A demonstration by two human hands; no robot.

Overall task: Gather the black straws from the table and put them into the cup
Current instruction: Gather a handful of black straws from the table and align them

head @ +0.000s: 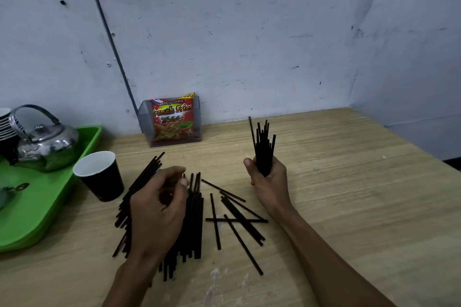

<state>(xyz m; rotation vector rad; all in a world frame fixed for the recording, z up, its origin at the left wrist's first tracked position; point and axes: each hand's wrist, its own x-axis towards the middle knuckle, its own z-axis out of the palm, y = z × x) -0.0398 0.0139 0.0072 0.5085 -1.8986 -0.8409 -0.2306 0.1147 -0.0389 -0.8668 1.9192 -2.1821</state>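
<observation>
A black paper cup (pixel 102 177) with a white inside stands upright and looks empty, at the left of the wooden table (pixel 336 194). Just right of it lies a large pile of black straws (pixel 194 222). My left hand (pixel 159 209) hovers over that pile with fingers curled; whether it pinches a straw is unclear. Several loose straws (pixel 237 217) lie scattered between my hands. My right hand (pixel 268 179) grips an upright bundle of black straws (pixel 263 147), held above the table to the right of the pile.
A green tray (pixel 62 197) at the left edge carries a metal kettle (pixel 46 142) and stacked cups (pixel 5 122). A clear holder with a red snack packet (pixel 172 119) stands against the back wall. Walls close off the back and the right.
</observation>
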